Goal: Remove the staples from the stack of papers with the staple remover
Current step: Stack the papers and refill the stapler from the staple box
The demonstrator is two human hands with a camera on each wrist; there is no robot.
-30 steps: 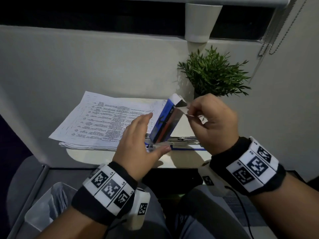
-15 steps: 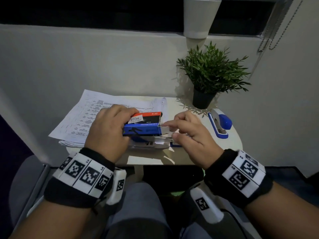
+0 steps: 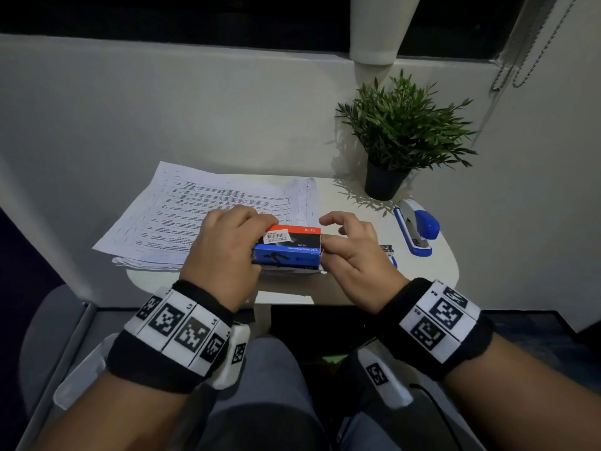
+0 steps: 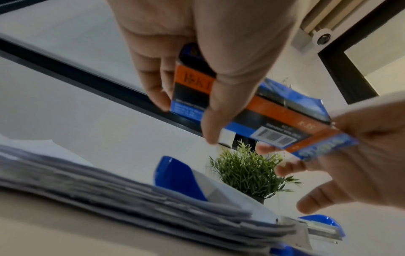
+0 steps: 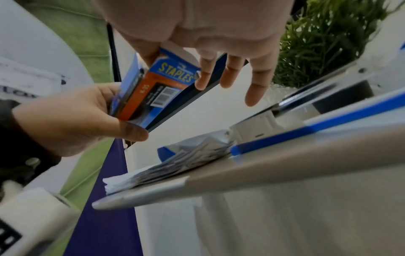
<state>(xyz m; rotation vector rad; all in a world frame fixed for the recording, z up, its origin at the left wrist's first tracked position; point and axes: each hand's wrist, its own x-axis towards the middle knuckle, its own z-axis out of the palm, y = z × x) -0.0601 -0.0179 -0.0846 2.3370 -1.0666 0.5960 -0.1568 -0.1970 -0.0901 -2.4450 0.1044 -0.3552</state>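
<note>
A blue, orange and black staples box (image 3: 289, 242) hangs level just above the table's front edge. My left hand (image 3: 227, 252) grips its left half, fingers curled over the top, as the left wrist view shows on the box (image 4: 274, 119). My right hand (image 3: 344, 242) pinches the box's right end flap (image 5: 175, 74) between thumb and index finger, with the other fingers spread. The stack of papers (image 3: 201, 206) lies on the left of the small white table (image 3: 357, 288). I cannot pick out a staple remover.
A blue stapler (image 3: 418, 227) lies at the table's right side, in front of a potted plant (image 3: 400, 131). Another long blue and metal stapler (image 5: 306, 131) lies under the box, mostly hidden. A wall stands close behind the table. My knees are below its front edge.
One second ago the box stood on end between my hands. It now lies level, my left hand has closed round it, and my right hand has shifted to its right end.
</note>
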